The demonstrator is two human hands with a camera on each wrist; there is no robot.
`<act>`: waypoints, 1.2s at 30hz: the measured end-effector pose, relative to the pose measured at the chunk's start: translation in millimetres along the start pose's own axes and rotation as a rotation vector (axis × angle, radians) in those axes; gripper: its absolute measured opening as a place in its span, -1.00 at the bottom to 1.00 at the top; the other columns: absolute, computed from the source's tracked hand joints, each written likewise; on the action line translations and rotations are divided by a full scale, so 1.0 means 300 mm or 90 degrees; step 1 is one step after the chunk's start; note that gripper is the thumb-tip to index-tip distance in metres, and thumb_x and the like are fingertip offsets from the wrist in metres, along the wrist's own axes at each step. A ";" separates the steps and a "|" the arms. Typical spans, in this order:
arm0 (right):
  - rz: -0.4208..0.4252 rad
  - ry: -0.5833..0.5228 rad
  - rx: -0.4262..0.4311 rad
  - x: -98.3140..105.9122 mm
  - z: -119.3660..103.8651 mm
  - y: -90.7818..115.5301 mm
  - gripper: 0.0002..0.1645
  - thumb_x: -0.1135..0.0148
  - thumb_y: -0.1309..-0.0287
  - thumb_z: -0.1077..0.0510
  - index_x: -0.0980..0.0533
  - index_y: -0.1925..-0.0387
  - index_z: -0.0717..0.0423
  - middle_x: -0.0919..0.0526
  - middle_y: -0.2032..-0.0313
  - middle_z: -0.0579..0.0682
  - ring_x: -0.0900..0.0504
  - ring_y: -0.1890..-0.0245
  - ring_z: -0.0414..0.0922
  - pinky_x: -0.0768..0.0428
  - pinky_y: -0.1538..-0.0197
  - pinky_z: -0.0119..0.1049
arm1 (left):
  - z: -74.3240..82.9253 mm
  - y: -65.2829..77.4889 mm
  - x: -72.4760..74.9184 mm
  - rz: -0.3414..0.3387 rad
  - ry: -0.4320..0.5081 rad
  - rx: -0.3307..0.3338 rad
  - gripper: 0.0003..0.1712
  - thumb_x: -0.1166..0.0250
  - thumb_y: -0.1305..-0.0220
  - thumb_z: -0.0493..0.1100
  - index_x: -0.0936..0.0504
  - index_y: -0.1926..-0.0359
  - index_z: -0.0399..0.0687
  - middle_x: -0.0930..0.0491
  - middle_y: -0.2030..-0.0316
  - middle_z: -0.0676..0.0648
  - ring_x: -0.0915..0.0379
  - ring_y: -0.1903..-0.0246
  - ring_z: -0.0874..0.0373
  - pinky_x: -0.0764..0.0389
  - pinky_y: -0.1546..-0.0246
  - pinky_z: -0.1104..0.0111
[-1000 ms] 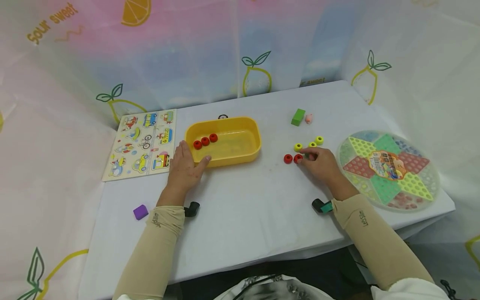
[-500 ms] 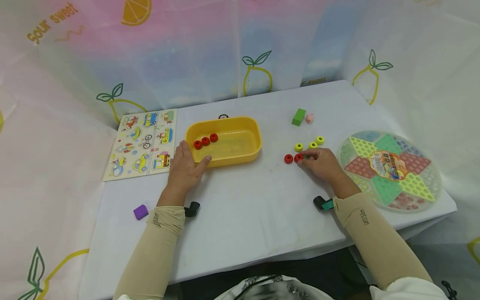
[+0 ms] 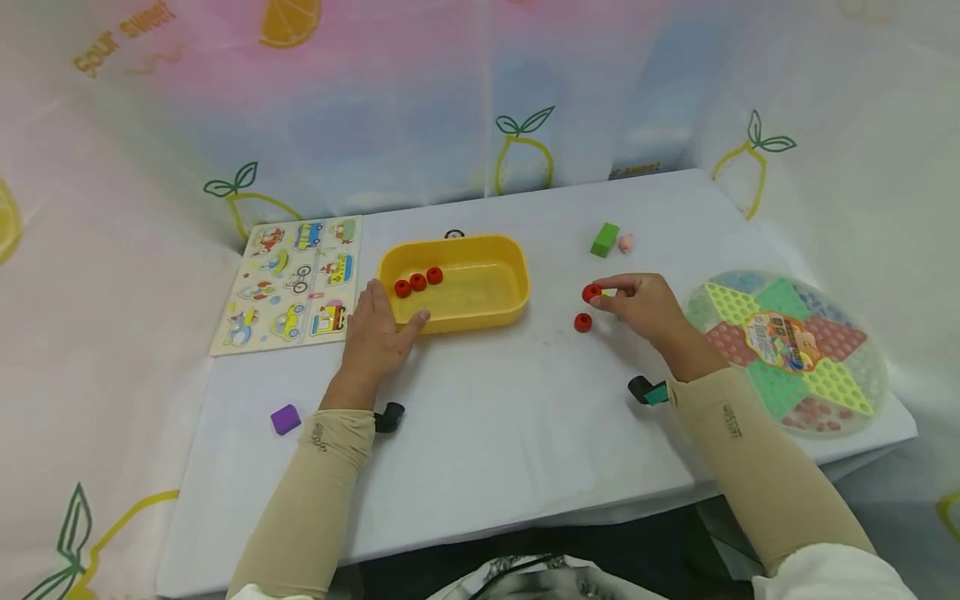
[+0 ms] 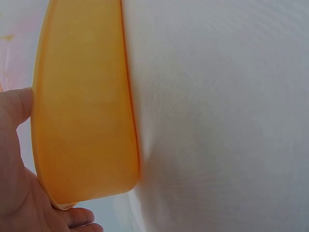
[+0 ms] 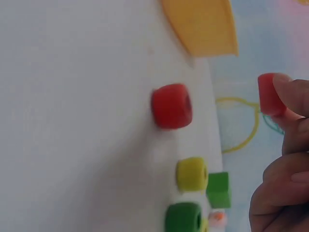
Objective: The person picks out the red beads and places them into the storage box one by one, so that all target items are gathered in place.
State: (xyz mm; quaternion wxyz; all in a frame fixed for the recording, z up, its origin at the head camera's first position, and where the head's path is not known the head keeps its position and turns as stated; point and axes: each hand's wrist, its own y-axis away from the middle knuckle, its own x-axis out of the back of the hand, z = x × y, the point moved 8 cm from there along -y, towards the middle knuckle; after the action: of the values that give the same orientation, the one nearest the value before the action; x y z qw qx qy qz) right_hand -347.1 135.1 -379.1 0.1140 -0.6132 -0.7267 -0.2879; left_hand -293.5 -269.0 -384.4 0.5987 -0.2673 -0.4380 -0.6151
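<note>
My right hand [image 3: 651,308] pinches a red bead [image 5: 271,94] between thumb and fingers, held up off the white table. A second red bead [image 3: 582,322] sits on the cloth just below it. Yellow beads [image 5: 191,174] and a green bead [image 5: 183,216] show in the right wrist view; in the head view the right hand mostly hides them. My left hand [image 3: 381,333] rests against the near left corner of a yellow tray [image 3: 480,320], its thumb touching the near rim and its fingers extended along the left end. Three red beads [image 3: 417,282] lie inside the tray.
A wooden picture puzzle board [image 3: 288,283] lies at the left, with a purple block [image 3: 285,419] nearer me. Behind the right hand are a green block [image 3: 604,240] and a small pink figure [image 3: 626,242]. A round Chinese checkers board [image 3: 787,354] covers the table's right side.
My right hand has lifted the red bead off the table and moved it slightly away from me. The left hand stays at the tray. The head view has shifted a little.
</note>
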 end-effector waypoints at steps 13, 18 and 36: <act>-0.094 -0.085 0.005 -0.339 -0.343 -0.175 -0.48 -0.52 -0.23 -0.09 -0.70 -0.20 -0.09 -0.41 0.35 -0.06 -0.25 0.55 -0.13 -0.27 0.44 -0.34 | 0.004 -0.007 -0.016 0.020 0.005 -0.019 0.27 -0.03 -0.45 0.47 0.42 -0.67 -0.22 0.37 -0.70 -0.24 0.45 -0.69 -0.16 0.29 -0.66 -0.15; -0.133 -0.055 0.027 -0.507 -0.431 -0.236 -0.55 -0.51 -0.24 -0.07 -0.72 -0.15 -0.16 -0.47 0.28 -0.09 -0.31 0.51 -0.14 -0.35 0.44 -0.36 | 0.003 -0.004 -0.015 0.028 0.010 -0.008 0.27 -0.04 -0.44 0.47 0.39 -0.67 -0.21 0.35 -0.70 -0.22 0.44 -0.70 -0.14 0.28 -0.66 -0.13; -0.278 -0.001 0.044 -0.859 -0.524 -0.257 -0.71 -0.44 -0.32 0.09 -0.76 -0.05 -0.01 -0.69 -0.12 -0.06 -0.53 -0.14 -0.02 -0.66 -0.20 -0.26 | -0.001 0.000 -0.004 0.058 -0.011 -0.031 0.25 0.01 -0.45 0.51 0.33 -0.68 -0.22 0.31 -0.70 -0.23 0.39 -0.70 -0.14 0.22 -0.65 -0.17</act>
State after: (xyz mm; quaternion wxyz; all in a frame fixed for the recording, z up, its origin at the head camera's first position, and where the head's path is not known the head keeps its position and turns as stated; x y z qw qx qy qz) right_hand -393.3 -171.8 -407.2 0.0694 -0.4369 -0.8520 -0.2802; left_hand -293.2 -268.8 -385.6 0.6155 -0.3066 -0.4151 -0.5957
